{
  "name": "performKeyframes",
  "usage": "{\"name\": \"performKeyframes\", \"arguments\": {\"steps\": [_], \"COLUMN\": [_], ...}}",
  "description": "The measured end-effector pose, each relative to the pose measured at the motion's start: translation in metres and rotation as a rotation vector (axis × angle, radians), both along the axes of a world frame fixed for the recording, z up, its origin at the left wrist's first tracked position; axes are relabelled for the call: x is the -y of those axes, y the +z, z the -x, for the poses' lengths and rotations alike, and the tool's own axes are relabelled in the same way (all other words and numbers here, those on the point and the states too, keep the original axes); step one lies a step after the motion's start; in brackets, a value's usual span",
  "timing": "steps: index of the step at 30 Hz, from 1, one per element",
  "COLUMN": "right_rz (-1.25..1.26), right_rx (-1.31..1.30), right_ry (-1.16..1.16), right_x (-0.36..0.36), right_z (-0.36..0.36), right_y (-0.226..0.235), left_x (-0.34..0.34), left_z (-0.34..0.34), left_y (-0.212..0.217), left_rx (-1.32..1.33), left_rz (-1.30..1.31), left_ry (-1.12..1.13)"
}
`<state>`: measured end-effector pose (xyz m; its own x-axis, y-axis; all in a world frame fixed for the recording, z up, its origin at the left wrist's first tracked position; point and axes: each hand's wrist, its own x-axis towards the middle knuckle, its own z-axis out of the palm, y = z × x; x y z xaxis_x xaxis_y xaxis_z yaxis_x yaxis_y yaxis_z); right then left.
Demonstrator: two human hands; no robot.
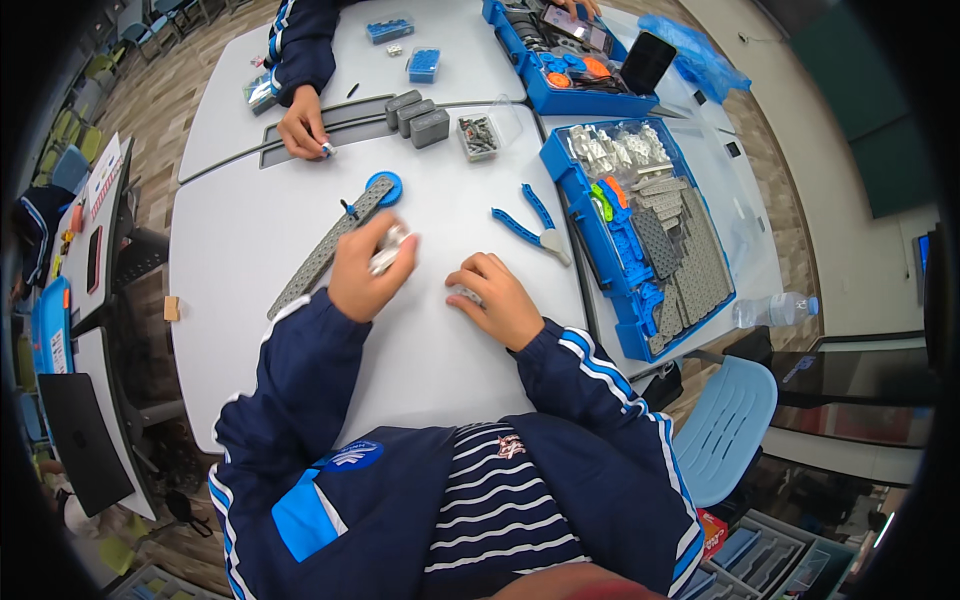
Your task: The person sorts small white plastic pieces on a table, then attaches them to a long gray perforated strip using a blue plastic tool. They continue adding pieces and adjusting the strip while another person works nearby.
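Over the white worktop (230,250), the left hand (362,278) pinches a blurred white part (386,257) between fingers and thumb, the right hand (502,307) curls bent fingers around a small pale piece (467,294), perhaps steadying it, and blue-handled pliers (548,237) lie near, seemingly for easy reach.

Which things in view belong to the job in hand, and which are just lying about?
Likely the job:
- white parts in the left hand
- pale piece in the right hand
- grey beam with blue wheel
- pliers, untouched
- nearer blue parts case

Probably lying about:
- water bottle
- blue plastic bag
- black-screened device
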<state>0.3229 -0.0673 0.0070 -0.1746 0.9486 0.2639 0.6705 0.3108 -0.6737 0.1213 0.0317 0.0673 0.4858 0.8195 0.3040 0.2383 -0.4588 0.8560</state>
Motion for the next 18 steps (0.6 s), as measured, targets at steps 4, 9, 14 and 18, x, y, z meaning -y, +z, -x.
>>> {"name": "performKeyframes", "arguments": {"steps": [4,9,14,18], "right_rz": [-0.111,-0.122,-0.138,-0.081], "right_rx": [-0.073,-0.186,-0.172,-0.220], "right_ry": [-0.016,-0.023,-0.110,-0.078], "right_x": [-0.011,-0.011,-0.011,-0.009], "right_z": [0.003,0.000,-0.004,-0.002], "right_y": [-0.013,-0.031,-0.041,-0.050], "left_x": [-0.039,-0.102,-0.126,-0.127], "left_z": [-0.115,-0.305,-0.417,-0.442], "left_y": [0.039,0.048,0.020,-0.009], "left_rx": [0.142,-0.135,-0.391,-0.513], "left_rz": [-0.260,-0.592,-0.670,-0.755], "left_ry": [-0.191,-0.322,-0.370,-0.406]}}
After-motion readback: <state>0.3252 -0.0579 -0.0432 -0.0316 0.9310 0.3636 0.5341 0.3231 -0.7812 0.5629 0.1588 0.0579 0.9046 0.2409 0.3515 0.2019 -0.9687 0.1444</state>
